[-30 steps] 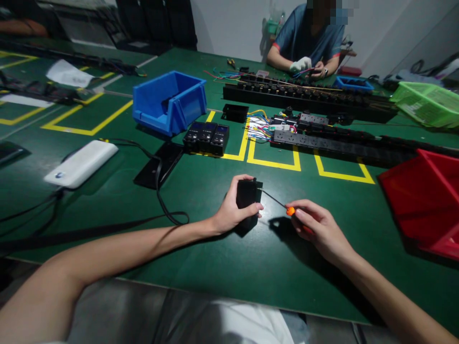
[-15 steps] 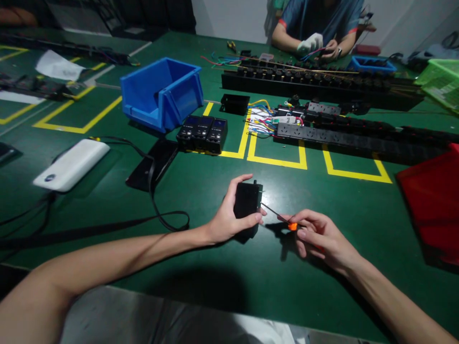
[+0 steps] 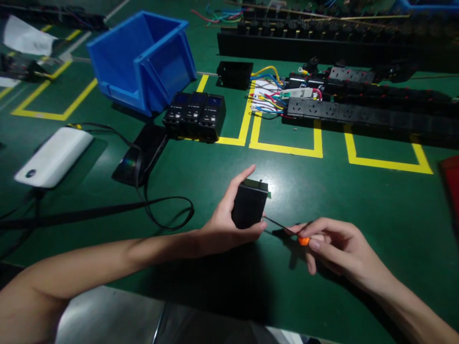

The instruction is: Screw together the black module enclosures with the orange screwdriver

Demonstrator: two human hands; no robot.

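My left hand (image 3: 229, 215) is closed around a small black box-shaped module (image 3: 250, 205), thumb along its near edge and index finger along its far left side. A bit of green shows at the module's right side. My right hand (image 3: 337, 246) pinches a screwdriver by its orange handle (image 3: 304, 241), most of which is hidden in the fingers. The thin dark shaft (image 3: 279, 225) points left, its tip at the module's lower right edge beside my left thumb. Whether the tip sits inside the module I cannot tell.
Several black modules (image 3: 195, 114) stand beside a blue bin (image 3: 143, 62) and a black phone (image 3: 141, 153). A white power bank (image 3: 53, 157) with a looping black strap (image 3: 107, 212) lies left. Black socket strips (image 3: 344, 112) with coloured wires (image 3: 267, 98) lie beyond. Something red (image 3: 451, 181) stands at right.
The view has tipped downward and come closer, so the co-worker has left the picture. The module has turned in my left hand, and the screwdriver still meets its right side.
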